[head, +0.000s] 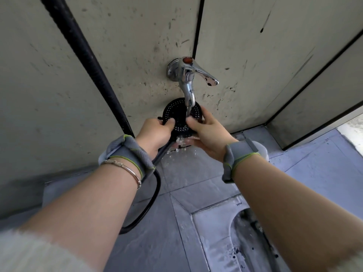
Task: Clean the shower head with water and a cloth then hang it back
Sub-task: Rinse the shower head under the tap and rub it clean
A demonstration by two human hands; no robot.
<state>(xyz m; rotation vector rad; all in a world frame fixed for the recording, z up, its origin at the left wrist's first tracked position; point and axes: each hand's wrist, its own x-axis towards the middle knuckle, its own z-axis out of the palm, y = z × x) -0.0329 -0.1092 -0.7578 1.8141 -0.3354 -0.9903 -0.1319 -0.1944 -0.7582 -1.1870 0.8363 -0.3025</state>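
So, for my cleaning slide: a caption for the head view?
Both hands hold the black shower head under the running chrome tap.

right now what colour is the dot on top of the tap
Red, on the chrome tap, seen in the head view.

Head-worn wide-angle view, looking forward and steeply down at a tiled wall corner.
Camera sits close above both forearms, which enter from the lower corners and meet at frame centre beneath the chrome wall tap with a lever handle (189,79); grey floor tiles (157,242) fill the bottom.
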